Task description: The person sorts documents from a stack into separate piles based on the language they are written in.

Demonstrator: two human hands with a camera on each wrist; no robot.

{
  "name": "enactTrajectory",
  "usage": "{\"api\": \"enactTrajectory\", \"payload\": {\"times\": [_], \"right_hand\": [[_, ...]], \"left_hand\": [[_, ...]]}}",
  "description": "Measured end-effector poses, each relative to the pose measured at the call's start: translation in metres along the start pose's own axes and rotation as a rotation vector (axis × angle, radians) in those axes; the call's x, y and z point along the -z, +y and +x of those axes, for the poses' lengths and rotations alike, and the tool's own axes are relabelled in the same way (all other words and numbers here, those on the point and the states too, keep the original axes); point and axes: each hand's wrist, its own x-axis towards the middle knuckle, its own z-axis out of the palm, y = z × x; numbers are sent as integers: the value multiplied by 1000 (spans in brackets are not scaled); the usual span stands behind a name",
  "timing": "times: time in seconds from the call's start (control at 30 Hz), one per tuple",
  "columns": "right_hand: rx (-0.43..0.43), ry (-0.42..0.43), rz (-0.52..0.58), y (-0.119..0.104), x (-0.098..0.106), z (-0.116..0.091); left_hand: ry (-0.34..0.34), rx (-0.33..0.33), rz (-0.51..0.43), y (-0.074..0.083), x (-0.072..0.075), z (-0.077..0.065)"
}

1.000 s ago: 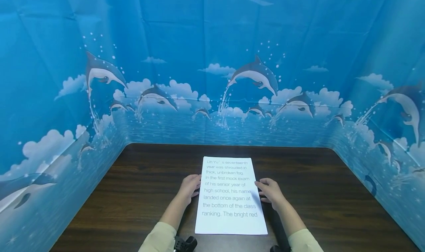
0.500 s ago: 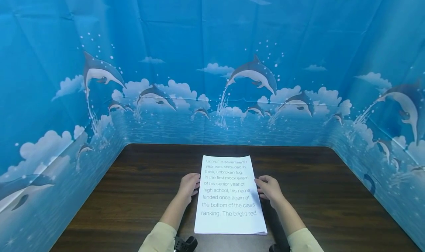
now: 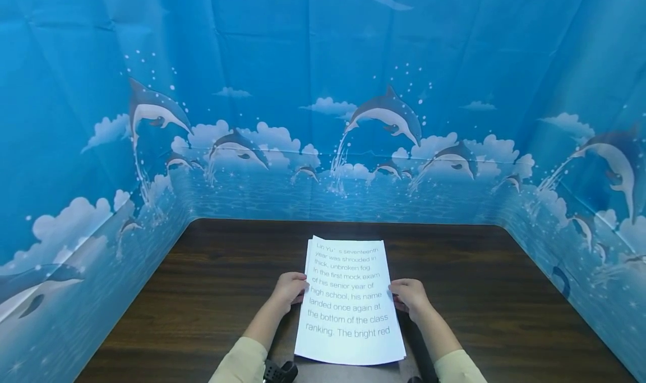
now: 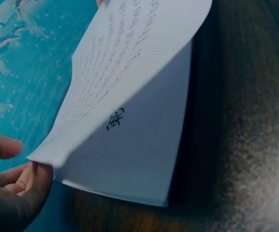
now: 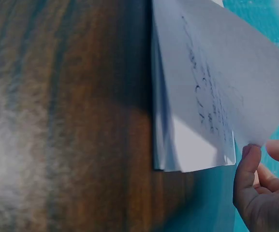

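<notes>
A white sheet of paper [image 3: 348, 299] printed with large English text is lifted off a paper stack [image 4: 144, 150], and it bends between the hands. My left hand [image 3: 290, 289] pinches its left edge. At the opposite edge my right hand [image 3: 410, 296] pinches the same sheet between thumb and fingers. The left wrist view shows large black characters on the page underneath. In the right wrist view the stack's layered edges [image 5: 161, 145] show below the raised sheet.
The stack lies on a dark wood-grain table [image 3: 202, 293]. A blue curtain [image 3: 262, 80] printed with dolphins and clouds surrounds the table's back and sides. Black wrist devices [image 3: 280, 372] sit near the light sleeves [image 3: 242, 361].
Both hands have closed on the sheet's side edges. The top sheet has risen from the stack and shifted slightly toward me, its near edge now bowed.
</notes>
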Motion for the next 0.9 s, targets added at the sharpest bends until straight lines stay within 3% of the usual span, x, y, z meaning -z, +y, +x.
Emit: {"api": "enactTrajectory", "payload": {"times": [0.1,0.3,0.7,0.9], "right_hand": [[-7,-23,-51,-5,1,-7],[41,-34,-124,-3,1,-11],[71,-7,-196,-6,-3,-11],[42,23,-210,-12,-5,-12]], "left_hand": [[-32,-62,109,-3,-2,-1],[-62,-101,203,-6,-5,-4],[-47,-86,183,-2,2,-10],[-18,-96,196,5,7,-11]]}}
